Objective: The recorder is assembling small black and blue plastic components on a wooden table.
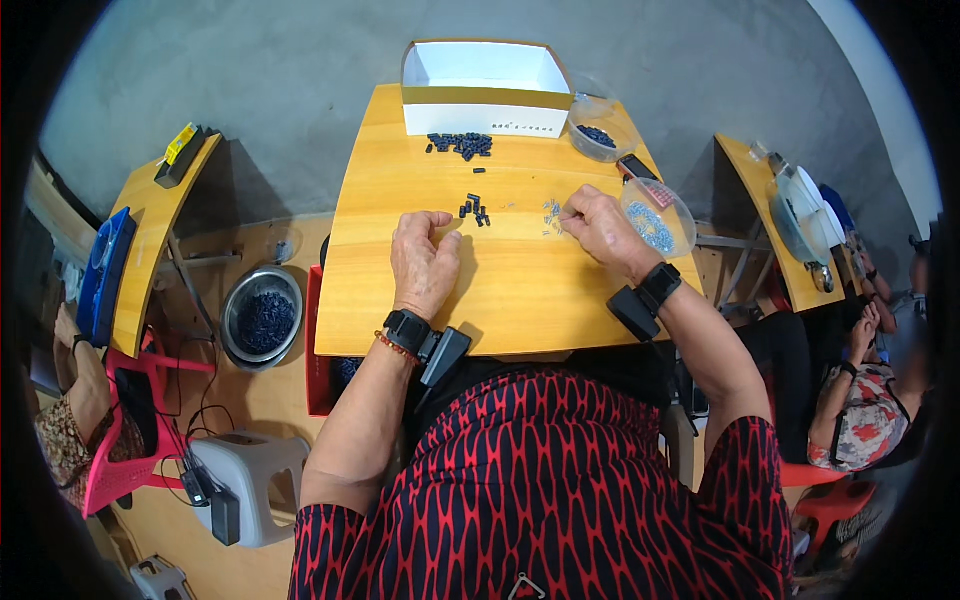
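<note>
My left hand (425,262) rests at the left side of the yellow wooden table (380,310), fingers loosely curled and thumb apart, with nothing visible between them. Just beyond its fingertips lies a small group of short dark cylindrical pieces (475,210). Across from it, my right hand (603,230) is closed in a pinch beside a scatter of tiny silvery pieces (551,217). Whatever its fingertips hold is too small to make out. Right of that hand, a clear plastic bowl (686,222) contains many more of the silvery pieces.
A white box with a gold rim (490,118) stands at the table's far edge, a pile of dark pieces (465,147) before it. Another clear tub (612,152) holds dark pieces. A metal basin (235,345) sits on the floor at left. People work at both side tables.
</note>
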Action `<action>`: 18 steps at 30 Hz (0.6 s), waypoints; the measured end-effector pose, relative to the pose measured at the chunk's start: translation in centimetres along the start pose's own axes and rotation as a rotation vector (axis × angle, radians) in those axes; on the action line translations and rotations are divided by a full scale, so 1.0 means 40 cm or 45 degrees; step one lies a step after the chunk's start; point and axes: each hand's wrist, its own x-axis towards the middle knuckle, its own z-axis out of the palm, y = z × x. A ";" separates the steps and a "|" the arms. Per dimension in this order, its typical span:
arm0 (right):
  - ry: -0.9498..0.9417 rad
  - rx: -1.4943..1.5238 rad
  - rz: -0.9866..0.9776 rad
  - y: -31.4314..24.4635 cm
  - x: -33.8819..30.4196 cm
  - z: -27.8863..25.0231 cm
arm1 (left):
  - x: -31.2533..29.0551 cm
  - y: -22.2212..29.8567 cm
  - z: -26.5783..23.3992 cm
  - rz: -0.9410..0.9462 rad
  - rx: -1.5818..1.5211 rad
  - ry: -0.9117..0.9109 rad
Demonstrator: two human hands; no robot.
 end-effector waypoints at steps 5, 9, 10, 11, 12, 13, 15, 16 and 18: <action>0.035 0.257 0.081 0.004 -0.005 -0.008 | -0.001 0.002 0.004 0.034 0.026 -0.008; 0.046 0.343 0.076 0.014 -0.006 -0.009 | 0.000 0.000 0.004 0.057 0.067 -0.017; 0.053 0.379 0.089 0.014 -0.007 -0.009 | 0.000 0.000 0.004 0.057 0.066 -0.017; 0.060 0.415 0.102 0.014 -0.008 -0.009 | 0.000 0.002 0.004 0.054 0.072 -0.021; 0.059 0.414 0.101 0.005 -0.011 -0.010 | -0.001 0.002 0.003 0.049 0.078 -0.025; 0.003 0.294 0.098 -0.008 -0.014 -0.012 | -0.001 0.000 0.004 0.048 0.078 -0.024; -0.052 0.174 0.094 -0.016 -0.015 -0.013 | -0.001 -0.004 0.005 0.059 0.072 -0.015; -0.066 0.123 0.057 -0.017 -0.015 -0.013 | -0.001 -0.003 0.005 0.060 0.072 -0.015; -0.079 0.073 0.020 -0.013 -0.013 -0.009 | 0.000 0.001 0.006 0.054 0.054 -0.014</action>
